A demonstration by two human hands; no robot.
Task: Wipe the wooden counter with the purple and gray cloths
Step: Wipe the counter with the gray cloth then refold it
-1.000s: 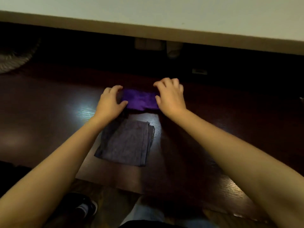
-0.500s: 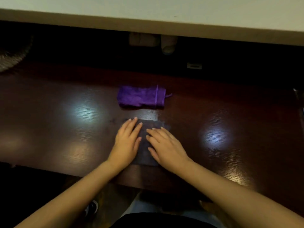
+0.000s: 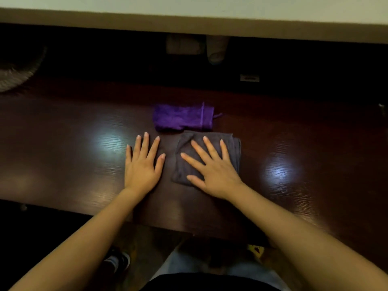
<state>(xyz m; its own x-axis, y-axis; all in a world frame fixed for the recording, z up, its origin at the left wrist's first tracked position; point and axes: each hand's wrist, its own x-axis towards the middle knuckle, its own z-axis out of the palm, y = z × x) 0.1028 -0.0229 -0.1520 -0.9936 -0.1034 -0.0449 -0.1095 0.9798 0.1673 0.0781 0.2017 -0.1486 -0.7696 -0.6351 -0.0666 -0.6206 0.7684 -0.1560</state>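
A folded purple cloth [image 3: 182, 118] lies on the dark wooden counter [image 3: 63, 148], past my hands. Just in front of it, touching its near edge, is a folded gray cloth [image 3: 233, 148]. My right hand [image 3: 212, 166] rests flat on the gray cloth with fingers spread, pressing it to the wood. My left hand [image 3: 142, 164] lies flat on the bare counter to the left of the gray cloth, fingers apart, holding nothing.
A pale wall ledge [image 3: 189, 19] runs across the top above a dark recess. A small white label [image 3: 249, 77] sits at the back. Below the counter's front edge I see shoes [image 3: 117, 261] and my legs. Bright light reflections mark the wood on both sides.
Both hands left the purple cloth and came down to the gray one. The gray cloth has since slid right under my right hand, and my left hand has come off it onto bare wood.
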